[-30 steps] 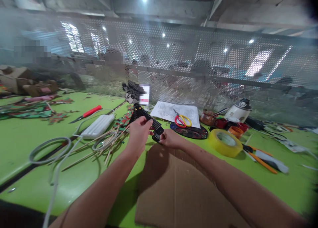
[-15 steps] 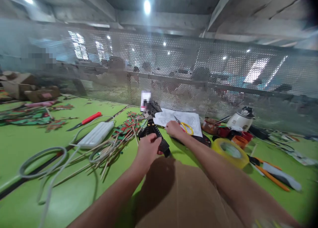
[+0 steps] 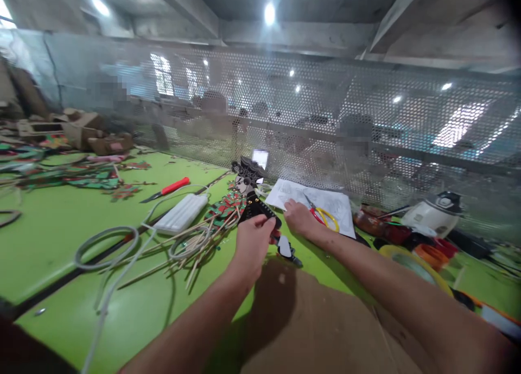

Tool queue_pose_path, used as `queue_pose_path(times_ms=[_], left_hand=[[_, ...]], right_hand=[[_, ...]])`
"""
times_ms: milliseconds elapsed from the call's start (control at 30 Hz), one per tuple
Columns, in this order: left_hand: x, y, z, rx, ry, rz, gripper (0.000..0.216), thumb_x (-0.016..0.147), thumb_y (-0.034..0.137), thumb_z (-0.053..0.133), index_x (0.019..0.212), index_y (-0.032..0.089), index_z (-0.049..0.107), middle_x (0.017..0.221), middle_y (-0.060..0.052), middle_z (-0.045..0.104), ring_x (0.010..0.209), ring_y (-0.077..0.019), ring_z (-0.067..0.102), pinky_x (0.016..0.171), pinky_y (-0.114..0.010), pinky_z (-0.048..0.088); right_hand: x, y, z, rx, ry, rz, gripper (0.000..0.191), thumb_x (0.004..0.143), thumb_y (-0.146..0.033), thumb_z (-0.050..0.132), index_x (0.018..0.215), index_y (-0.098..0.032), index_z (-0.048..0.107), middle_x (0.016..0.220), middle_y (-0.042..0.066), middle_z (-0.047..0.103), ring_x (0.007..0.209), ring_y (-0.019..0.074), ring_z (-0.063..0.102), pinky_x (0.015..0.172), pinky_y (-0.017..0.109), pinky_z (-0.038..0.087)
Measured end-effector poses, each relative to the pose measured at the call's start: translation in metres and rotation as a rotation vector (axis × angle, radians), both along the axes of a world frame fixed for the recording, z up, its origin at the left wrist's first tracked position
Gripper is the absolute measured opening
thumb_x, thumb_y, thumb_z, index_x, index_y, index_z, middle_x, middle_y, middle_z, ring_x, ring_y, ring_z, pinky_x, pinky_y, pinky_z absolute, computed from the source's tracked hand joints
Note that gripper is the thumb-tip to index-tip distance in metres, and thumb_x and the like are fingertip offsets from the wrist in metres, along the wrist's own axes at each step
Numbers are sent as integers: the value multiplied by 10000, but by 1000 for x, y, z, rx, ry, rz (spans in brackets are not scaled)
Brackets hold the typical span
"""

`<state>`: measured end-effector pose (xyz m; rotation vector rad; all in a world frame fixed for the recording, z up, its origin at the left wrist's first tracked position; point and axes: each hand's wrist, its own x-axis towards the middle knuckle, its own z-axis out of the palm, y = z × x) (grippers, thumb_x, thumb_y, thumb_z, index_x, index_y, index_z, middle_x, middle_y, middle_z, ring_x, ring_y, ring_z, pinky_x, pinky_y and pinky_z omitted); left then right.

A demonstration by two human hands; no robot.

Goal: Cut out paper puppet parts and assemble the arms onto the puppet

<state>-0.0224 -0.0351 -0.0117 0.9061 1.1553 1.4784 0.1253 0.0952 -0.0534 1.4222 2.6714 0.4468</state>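
A dark shadow puppet (image 3: 249,187) with an ornate headdress and a face in profile is pinched at its black body by my left hand (image 3: 254,238). Gold dots line its collar, and a jointed lower piece (image 3: 285,247) with a white patch hangs below toward the cardboard. My right hand (image 3: 300,217) rests by the lower left part of a printed paper sheet (image 3: 344,205), fingers curled inward; what they hold, if anything, is hidden. Just beyond it, scissors (image 3: 331,219) with red and yellow handles lie on the sheet.
Brown cardboard (image 3: 325,319) lies in front of me on the green table (image 3: 195,330). Thin sticks (image 3: 195,254), a white power strip (image 3: 183,214) with cable, and a red-handled knife (image 3: 175,186) are left. Paint pots (image 3: 433,257), yellow tape (image 3: 407,257) and a kettle (image 3: 433,216) are right.
The camera has turned left, so things appear further right. The puppet has turned, its face now shows clearly, and its lower piece with a white patch is visible. My right hand stays by the sheet.
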Motion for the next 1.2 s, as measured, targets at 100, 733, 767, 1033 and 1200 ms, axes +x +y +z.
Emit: queue_pose_path(times_ms=[100,733,767,1033,1200], left_hand=[[1,-1,-1,-10,3,-11,105,680,218,651,622,132,667,610,-19,632,539,-130,602,469,-209,424],[22,-21,-7,-76,-223,-402,105,722,163,723,650,113,666,643,-51,653,591,-116,635,584,-205,511],[24,-23,-8,-81,-225,-427,114,706,168,742,642,111,667,638,-51,655,589,-116,636,587,-204,513],[33,-35,-13,-83,-211,-485,207,604,233,825,616,94,672,626,-54,660,560,-107,613,622,-221,525],[32,-32,-13,-53,-187,-458,251,591,282,834,603,97,665,610,-46,651,572,-121,614,639,-236,525]], right_hand=[[0,8,-1,-31,23,56,280,941,-273,591,1171,-115,605,1201,126,611,1048,234,615,886,419,527],[47,-159,36,-262,1357,24,243,838,-427,626,838,-184,617,719,30,697,618,154,663,616,283,548],[46,-168,37,-311,1432,11,218,811,-404,662,813,-189,627,702,23,692,616,154,657,614,284,545],[43,-179,33,-276,1450,-25,112,758,-297,659,727,-190,645,718,24,671,695,172,660,672,289,526],[42,-181,32,-212,1371,-75,113,762,-283,658,727,-176,663,689,26,643,632,158,580,597,272,456]])
